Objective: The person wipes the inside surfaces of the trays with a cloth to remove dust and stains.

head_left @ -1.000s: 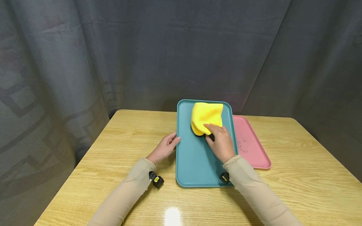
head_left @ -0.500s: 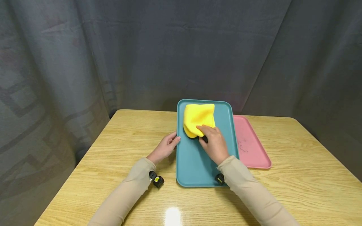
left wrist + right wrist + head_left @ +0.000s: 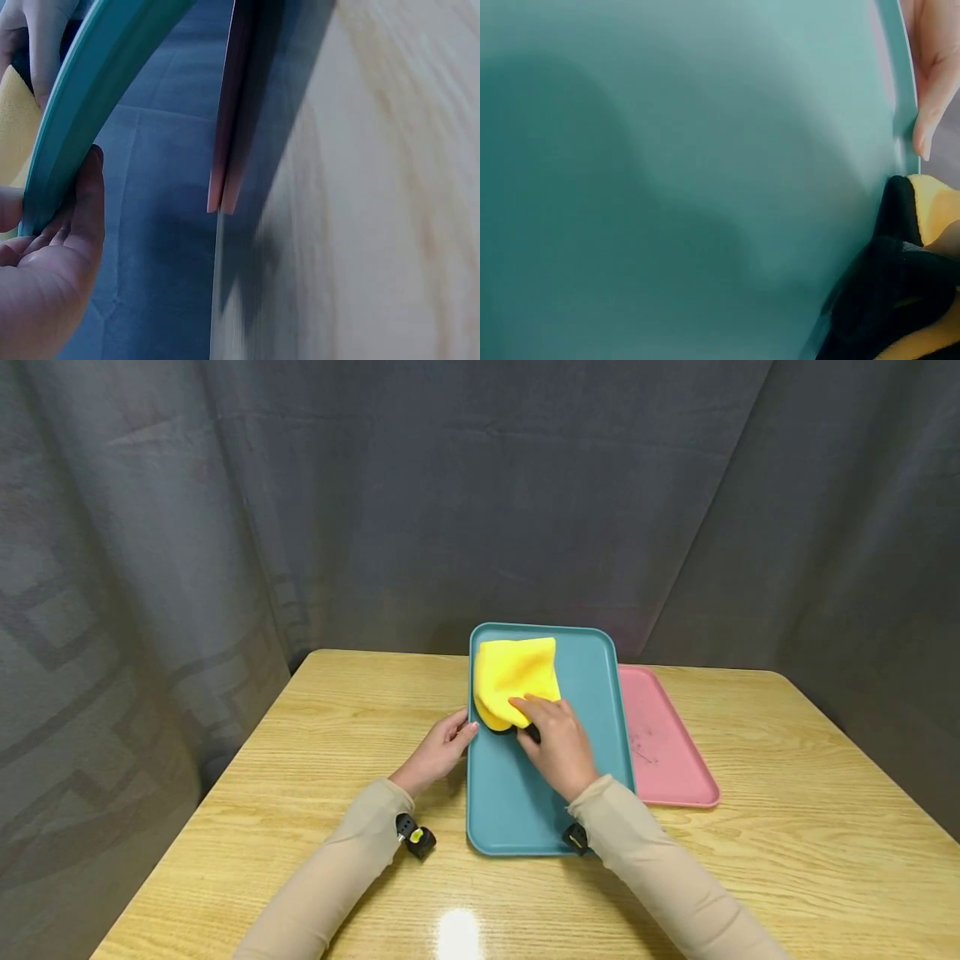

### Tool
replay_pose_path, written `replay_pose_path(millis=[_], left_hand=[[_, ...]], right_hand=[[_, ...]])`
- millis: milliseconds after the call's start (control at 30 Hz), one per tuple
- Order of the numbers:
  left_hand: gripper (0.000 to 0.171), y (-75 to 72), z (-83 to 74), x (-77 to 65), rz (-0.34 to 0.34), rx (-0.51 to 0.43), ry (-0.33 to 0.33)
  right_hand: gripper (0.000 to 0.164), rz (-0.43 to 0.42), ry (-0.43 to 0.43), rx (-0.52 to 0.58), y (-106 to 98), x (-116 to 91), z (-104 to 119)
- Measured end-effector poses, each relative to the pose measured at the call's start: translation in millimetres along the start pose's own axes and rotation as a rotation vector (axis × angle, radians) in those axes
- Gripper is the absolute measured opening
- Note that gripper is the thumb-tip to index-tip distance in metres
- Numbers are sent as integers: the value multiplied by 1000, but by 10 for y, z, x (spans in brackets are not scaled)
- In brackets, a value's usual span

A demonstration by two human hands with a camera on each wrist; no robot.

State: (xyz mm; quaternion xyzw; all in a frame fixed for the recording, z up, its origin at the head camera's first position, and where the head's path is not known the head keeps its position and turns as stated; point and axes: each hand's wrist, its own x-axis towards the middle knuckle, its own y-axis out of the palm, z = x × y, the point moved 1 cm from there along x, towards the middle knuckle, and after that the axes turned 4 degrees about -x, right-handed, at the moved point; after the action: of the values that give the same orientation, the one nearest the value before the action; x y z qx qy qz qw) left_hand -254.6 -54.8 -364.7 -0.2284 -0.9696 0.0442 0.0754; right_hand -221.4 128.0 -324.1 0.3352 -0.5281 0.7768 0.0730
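My left hand grips the left rim of a teal rectangular tray, thumb on the rim and fingers underneath. In the left wrist view the tray is held up off the table. A yellow cloth with a black underside lies bunched against the tray's face, at its upper left. My right hand pinches the cloth's lower edge between thumb and fingers. The right wrist view shows the cloth's black side against the tray surface, close to the rim and the left thumb.
A pink tray lies on the wooden table, partly hidden behind the teal one. Dark marks show on its surface. Grey curtains hang behind and beside the table.
My right hand has slid the yellow cloth leftward across the teal tray, from right of its middle to the left rim. The left hand and the tray have stayed nearly still.
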Motion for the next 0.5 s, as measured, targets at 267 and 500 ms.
replay_pose_path(millis=[267,500], left_hand=[[47,0,17,-10,25,14,80],[41,3,6,6,19,16,19]], right_hand=[[45,11,-11,-6,19,-6,57],[45,4,-22,2,51,-18,82]])
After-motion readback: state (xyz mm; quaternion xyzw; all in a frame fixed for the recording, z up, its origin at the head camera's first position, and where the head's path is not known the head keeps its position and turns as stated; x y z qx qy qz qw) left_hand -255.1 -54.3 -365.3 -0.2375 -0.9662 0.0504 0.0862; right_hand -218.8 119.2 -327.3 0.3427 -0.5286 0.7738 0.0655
